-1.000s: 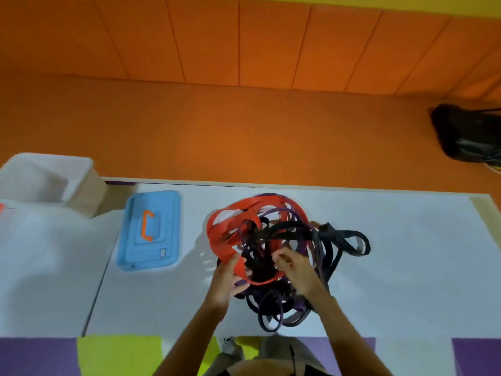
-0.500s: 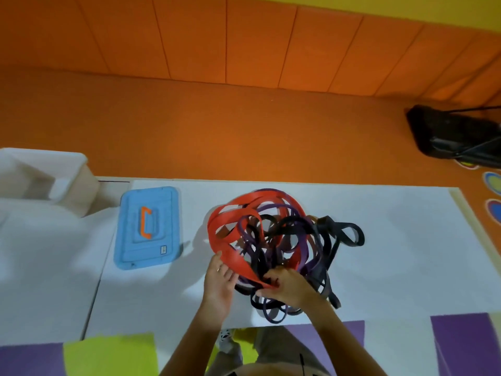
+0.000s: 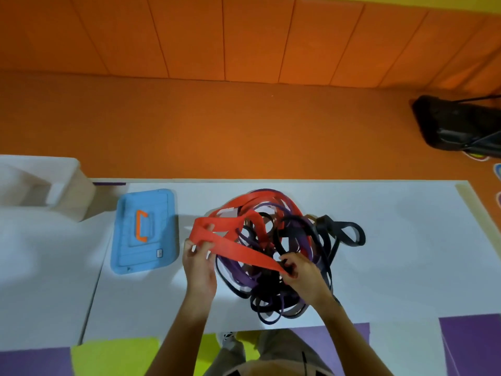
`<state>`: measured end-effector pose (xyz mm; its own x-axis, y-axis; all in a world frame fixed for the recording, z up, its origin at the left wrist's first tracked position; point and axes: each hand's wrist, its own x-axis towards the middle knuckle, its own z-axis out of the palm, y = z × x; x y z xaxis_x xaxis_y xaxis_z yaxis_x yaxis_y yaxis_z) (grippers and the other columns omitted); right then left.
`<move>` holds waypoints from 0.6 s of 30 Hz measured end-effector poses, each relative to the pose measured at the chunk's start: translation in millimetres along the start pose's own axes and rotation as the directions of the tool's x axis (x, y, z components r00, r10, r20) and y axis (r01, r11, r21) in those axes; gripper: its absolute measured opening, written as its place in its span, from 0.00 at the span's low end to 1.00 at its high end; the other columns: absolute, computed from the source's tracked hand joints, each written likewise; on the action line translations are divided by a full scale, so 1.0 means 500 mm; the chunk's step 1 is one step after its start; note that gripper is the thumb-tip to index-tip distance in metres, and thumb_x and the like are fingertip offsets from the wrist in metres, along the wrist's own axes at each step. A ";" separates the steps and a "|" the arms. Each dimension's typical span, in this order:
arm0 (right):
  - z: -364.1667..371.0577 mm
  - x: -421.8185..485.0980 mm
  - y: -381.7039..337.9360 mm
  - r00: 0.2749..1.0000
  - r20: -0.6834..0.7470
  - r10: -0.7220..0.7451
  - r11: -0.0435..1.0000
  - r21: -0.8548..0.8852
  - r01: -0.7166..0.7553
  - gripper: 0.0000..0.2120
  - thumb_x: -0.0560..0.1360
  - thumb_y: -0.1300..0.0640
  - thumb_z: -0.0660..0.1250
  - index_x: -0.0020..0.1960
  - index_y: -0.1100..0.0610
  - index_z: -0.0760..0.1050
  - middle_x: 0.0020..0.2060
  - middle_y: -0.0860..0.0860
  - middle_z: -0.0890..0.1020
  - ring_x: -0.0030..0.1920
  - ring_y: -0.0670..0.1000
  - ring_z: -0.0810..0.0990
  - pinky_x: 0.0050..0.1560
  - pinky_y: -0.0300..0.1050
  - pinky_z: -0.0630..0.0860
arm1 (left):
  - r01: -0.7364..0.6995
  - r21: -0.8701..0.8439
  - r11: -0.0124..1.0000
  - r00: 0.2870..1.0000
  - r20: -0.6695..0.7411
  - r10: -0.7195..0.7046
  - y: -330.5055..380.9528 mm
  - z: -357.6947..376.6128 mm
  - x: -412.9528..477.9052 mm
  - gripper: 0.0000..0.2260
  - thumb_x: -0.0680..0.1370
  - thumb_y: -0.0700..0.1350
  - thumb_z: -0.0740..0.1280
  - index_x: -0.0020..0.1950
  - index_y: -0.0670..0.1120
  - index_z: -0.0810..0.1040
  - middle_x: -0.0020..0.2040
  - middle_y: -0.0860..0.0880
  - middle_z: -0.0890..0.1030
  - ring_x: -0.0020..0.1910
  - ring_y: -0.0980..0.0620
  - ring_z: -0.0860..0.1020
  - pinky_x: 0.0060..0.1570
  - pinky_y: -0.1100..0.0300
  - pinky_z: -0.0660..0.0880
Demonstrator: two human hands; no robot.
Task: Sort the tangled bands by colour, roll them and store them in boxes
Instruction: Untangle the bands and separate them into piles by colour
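Observation:
A tangled heap of bands (image 3: 287, 253) lies in the middle of the white table (image 3: 406, 253): wide red ones, purple ones and black ones. My left hand (image 3: 199, 264) grips the left fold of a wide red band (image 3: 238, 248) at the heap's left side. My right hand (image 3: 303, 272) pinches the same red band further right, over the heap's near part. The band runs taut between the two hands. Black loops (image 3: 344, 232) stick out of the heap on the right.
A blue box lid with an orange handle (image 3: 145, 230) lies left of the heap. A pale open box (image 3: 40, 183) stands at the far left. A black bag (image 3: 461, 123) sits on the orange floor at the back right.
Both hands have drawn the red band out of the heap: the left hand moved left with its fold, and the band now stretches between them.

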<state>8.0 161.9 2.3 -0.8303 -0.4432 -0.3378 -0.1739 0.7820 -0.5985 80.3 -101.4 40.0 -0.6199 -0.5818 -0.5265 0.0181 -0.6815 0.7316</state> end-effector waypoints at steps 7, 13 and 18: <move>-0.019 0.064 -0.007 0.917 0.395 -0.048 0.997 0.081 0.018 0.22 0.74 0.44 0.79 0.66 0.48 0.80 0.60 0.46 0.83 0.62 0.47 0.82 0.67 0.50 0.77 | -0.261 0.581 0.771 0.893 -0.157 0.421 0.033 -0.025 -0.008 0.20 0.76 0.34 0.73 0.36 0.51 0.66 0.29 0.59 0.74 0.29 0.61 0.71 0.41 0.54 0.74; -0.062 0.090 -0.055 0.969 0.240 -0.057 0.936 0.352 -0.032 0.25 0.69 0.25 0.71 0.50 0.44 0.84 0.47 0.42 0.86 0.49 0.42 0.84 0.52 0.41 0.78 | -0.423 0.728 0.539 0.883 0.199 0.425 0.004 0.043 -0.064 0.17 0.76 0.39 0.73 0.39 0.58 0.71 0.32 0.59 0.76 0.31 0.59 0.74 0.34 0.69 0.70; -0.129 0.104 -0.104 0.946 0.297 -0.132 0.624 0.766 -0.153 0.27 0.81 0.30 0.61 0.61 0.49 0.85 0.57 0.52 0.88 0.60 0.52 0.86 0.62 0.46 0.83 | -0.527 0.728 0.439 0.844 0.511 0.164 -0.046 0.135 -0.100 0.10 0.80 0.48 0.73 0.54 0.64 0.78 0.50 0.63 0.84 0.50 0.60 0.83 0.48 0.68 0.77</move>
<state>-60.3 126.6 62.6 -0.6054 -0.6523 -0.4560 0.4245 0.2200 -0.8783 58.1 -26.5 78.6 -0.9211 -0.3755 -0.1027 -0.2367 0.3306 0.9136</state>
